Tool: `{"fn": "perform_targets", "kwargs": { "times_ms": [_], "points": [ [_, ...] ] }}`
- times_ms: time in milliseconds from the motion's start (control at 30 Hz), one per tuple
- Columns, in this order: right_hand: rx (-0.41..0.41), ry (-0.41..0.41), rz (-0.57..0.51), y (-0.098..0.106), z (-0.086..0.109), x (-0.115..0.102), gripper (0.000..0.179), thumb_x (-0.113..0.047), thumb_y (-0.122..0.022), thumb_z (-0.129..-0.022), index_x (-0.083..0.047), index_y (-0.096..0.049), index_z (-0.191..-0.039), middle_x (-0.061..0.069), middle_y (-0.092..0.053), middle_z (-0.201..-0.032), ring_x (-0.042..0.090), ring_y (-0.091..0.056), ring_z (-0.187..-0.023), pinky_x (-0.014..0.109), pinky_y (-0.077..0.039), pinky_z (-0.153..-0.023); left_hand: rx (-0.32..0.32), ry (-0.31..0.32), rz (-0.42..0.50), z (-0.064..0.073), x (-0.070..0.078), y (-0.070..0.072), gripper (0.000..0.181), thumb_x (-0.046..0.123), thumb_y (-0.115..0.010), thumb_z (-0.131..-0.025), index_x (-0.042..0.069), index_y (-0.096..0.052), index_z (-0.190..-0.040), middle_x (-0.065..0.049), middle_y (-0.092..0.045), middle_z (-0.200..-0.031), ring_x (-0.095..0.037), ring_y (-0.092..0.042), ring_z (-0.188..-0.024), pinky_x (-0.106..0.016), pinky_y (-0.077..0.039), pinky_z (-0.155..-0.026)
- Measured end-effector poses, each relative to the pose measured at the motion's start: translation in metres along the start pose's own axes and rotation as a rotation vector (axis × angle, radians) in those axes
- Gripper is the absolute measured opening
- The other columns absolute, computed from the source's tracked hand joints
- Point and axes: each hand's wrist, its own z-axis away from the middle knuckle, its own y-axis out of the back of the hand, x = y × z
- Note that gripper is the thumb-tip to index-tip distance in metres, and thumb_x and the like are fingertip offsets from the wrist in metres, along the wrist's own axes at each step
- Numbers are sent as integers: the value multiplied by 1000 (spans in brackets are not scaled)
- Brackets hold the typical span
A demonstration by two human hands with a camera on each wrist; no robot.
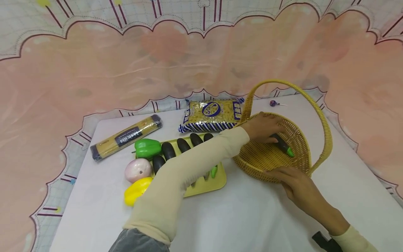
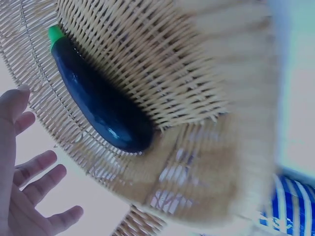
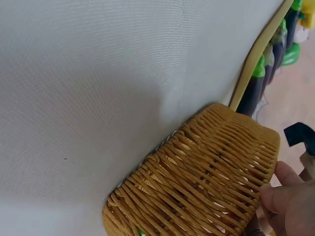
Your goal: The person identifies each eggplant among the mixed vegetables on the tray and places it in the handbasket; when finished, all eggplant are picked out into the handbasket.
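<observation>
1. The left hand (image 1: 263,128) reaches over the far left rim of the wicker basket (image 1: 300,140), its fingers loose and spread, gripping nothing
2. The right hand (image 1: 294,182) grips the near rim, its thumb against the outer wall
3. One dark eggplant (image 2: 98,98) lies inside the basket near the left hand, its green cap pointing toward the near right
4. Left of the basket, a yellow tray (image 1: 206,189) holds more eggplants (image 1: 168,150), partly hidden by the left sleeve (image 1: 201,159)
5. A green pepper (image 1: 148,148), a pink onion (image 1: 138,170) and a yellow pepper (image 1: 136,190) line the tray's left side
6. Behind the tray lies a pasta bag (image 1: 196,111), with a long noodle packet (image 1: 108,145) farther left; a lollipop (image 1: 273,103) lies beyond the basket
</observation>
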Motion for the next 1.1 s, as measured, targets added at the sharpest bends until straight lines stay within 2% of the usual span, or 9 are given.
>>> {"fn": "perform_targets", "kwargs": {
  "times_ms": [300,400,633,933,1100],
  "points": [
    [11,-5,2,0,-1,-1,65,25,-75,-60,-14,-73,-112,1,-69,-102,20,-65,-90,41,-55,-73,42,-10,92,28,-13,-5,55,47,-48,-101,29,-37,-152,-7,-25,-160,-25,-28,-146,-55,-28,-115],
    [14,-2,-4,0,0,-1,64,25,-75,-60,-13,-73,-111,1,-69,-101,20,-66,-88,41,-56,-71,55,-12,109,38,-17,-7,54,44,-51,-101,29,-38,-151,-7,-27,-159,-24,-31,-145,-55,-27,-115],
    [7,-20,2,-1,0,-3,66,24,-76,-59,-14,-73,-113,1,-69,-102,21,-65,-88,41,-56,-70,122,-30,71,60,-26,-13,49,40,-52,-101,29,-44,-148,-8,-37,-152,-24,-44,-136,-49,-30,-115],
    [7,-22,8,-1,-2,-4,65,25,-75,-60,-13,-73,-113,1,-69,-101,19,-65,-86,39,-56,-68,78,5,135,88,-33,-23,47,38,-47,-103,28,-43,-149,-11,-29,-159,-30,-31,-145,-56,-24,-116],
    [10,-23,-2,-2,-2,-5,65,26,-75,-60,-13,-73,-112,1,-70,-100,17,-64,-83,36,-56,-66,108,7,146,100,-40,-34,48,31,-50,-102,26,-42,-149,-12,-34,-156,-32,-36,-142,-58,-25,-115]
  ]
}}
